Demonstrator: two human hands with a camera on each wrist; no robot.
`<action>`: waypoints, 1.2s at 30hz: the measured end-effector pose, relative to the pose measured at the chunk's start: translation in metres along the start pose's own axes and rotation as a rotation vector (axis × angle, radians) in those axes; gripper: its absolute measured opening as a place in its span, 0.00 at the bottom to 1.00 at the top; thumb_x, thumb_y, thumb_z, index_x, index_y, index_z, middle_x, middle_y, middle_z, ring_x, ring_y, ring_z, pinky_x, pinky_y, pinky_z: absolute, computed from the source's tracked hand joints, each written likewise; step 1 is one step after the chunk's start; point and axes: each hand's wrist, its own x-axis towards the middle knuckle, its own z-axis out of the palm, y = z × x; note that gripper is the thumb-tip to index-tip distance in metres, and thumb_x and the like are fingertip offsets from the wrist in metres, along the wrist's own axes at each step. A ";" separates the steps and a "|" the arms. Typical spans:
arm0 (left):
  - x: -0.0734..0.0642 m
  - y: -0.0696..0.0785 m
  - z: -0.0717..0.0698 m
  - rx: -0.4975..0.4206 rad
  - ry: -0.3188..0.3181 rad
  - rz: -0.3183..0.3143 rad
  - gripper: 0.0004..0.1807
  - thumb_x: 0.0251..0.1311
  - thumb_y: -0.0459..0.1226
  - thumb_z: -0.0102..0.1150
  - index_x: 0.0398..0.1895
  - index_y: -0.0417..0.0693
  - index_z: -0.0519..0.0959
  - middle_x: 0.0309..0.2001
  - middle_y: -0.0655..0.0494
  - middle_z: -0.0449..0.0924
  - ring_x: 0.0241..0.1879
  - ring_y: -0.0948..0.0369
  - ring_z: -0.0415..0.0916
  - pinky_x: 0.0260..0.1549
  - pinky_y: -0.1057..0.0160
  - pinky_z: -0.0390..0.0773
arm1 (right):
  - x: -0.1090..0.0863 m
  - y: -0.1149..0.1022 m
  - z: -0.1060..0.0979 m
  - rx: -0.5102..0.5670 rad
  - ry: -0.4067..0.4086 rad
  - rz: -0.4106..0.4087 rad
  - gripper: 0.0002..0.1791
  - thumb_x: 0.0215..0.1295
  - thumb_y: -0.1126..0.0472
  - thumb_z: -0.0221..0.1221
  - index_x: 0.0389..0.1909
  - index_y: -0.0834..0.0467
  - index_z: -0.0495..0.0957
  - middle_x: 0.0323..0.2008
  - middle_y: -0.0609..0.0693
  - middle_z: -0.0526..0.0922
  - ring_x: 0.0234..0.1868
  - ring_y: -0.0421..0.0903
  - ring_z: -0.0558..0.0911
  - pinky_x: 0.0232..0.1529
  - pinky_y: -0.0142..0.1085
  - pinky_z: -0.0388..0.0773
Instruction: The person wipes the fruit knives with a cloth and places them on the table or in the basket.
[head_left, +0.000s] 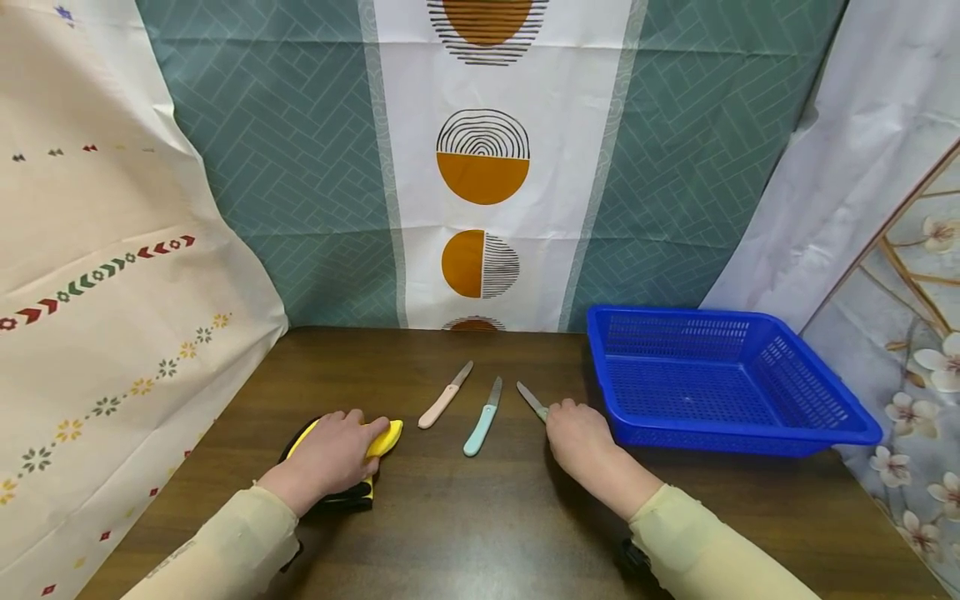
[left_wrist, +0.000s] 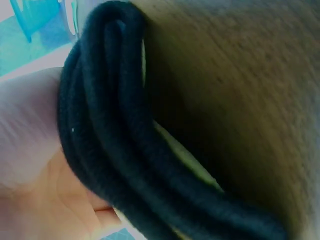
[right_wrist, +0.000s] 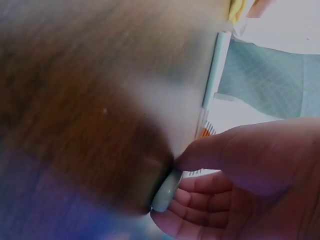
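My left hand (head_left: 337, 454) grips a folded yellow-and-black cloth (head_left: 386, 439) on the left of the table. Close up in the left wrist view, the thick dark folds of the cloth (left_wrist: 115, 110) lie against the palm. On the right, my right hand (head_left: 587, 440) pinches the pale green handle of a small knife (head_left: 531, 398), its blade pointing away and left. The right wrist view has the thumb and fingers around the end of the handle (right_wrist: 167, 192), low over the wood. Between the hands lie a pink-handled knife (head_left: 442, 407) and a light-blue-handled knife (head_left: 482, 423).
A blue plastic basket (head_left: 742, 437) with perforated walls stands at the right, just beyond my right hand. The brown wooden table (head_left: 465, 533) ends at a patterned curtain (head_left: 315, 250) behind, and printed cloths hang along both sides.
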 end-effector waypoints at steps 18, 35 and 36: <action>-0.006 0.001 0.001 0.061 0.209 -0.048 0.20 0.57 0.40 0.84 0.51 0.49 0.88 0.32 0.51 0.79 0.28 0.51 0.77 0.34 0.45 0.81 | -0.004 0.003 0.000 0.049 -0.017 -0.008 0.10 0.61 0.68 0.72 0.28 0.64 0.79 0.26 0.57 0.79 0.29 0.58 0.84 0.33 0.52 0.85; 0.017 0.038 -0.030 -0.022 0.555 0.027 0.29 0.60 0.32 0.80 0.65 0.47 0.85 0.38 0.43 0.79 0.31 0.45 0.77 0.31 0.46 0.76 | -0.011 0.004 -0.031 0.350 0.073 0.056 0.09 0.66 0.69 0.65 0.46 0.64 0.85 0.33 0.52 0.82 0.32 0.50 0.84 0.36 0.52 0.84; 0.020 0.042 -0.032 -0.030 0.556 0.033 0.29 0.60 0.33 0.80 0.66 0.47 0.85 0.38 0.43 0.79 0.31 0.46 0.77 0.31 0.46 0.76 | -0.010 0.004 -0.033 0.382 0.064 0.060 0.10 0.67 0.69 0.64 0.48 0.64 0.86 0.34 0.52 0.83 0.34 0.50 0.84 0.39 0.52 0.85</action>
